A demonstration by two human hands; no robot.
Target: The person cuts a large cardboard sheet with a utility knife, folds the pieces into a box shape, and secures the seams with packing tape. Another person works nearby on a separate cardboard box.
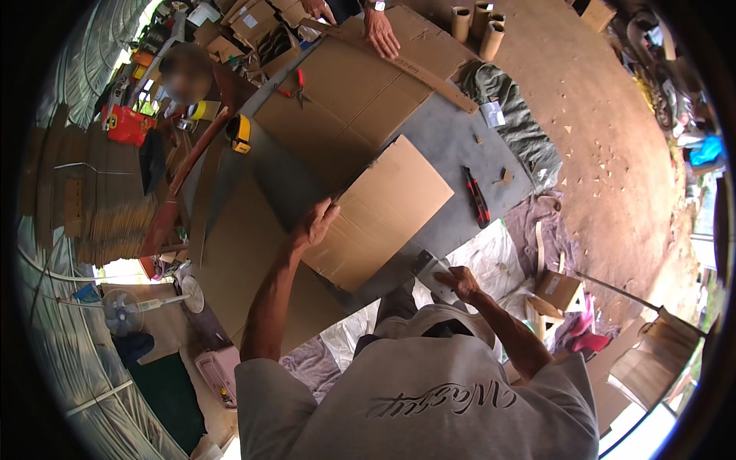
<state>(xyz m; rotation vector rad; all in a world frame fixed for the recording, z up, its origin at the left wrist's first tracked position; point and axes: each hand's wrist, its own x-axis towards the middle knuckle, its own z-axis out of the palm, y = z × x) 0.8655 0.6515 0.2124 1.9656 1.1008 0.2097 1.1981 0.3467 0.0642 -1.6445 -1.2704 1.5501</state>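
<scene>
My left hand (316, 222) grips the left edge of a tan cardboard sheet (387, 207), fingers on top. The sheet lies tilted over the near part of the grey table (284, 165). Close to my body, at the table's near edge, my right hand (460, 282) is closed on a flat grey plate-like tool (431, 270); its exact kind is unclear. A red and black utility knife (477, 198) lies on the table to the sheet's right. Another large cardboard sheet (261, 268) rests under my left forearm.
Across the table, a co-worker's hand (379, 34) presses a long wooden strip (422, 73) on a larger cardboard sheet (322, 107). Red-handled cutters (287, 90) and a yellow and black tool (239, 134) lie at left. Cardboard tubes (492, 40) stand beyond; cardboard stacks (115, 188) flank the left.
</scene>
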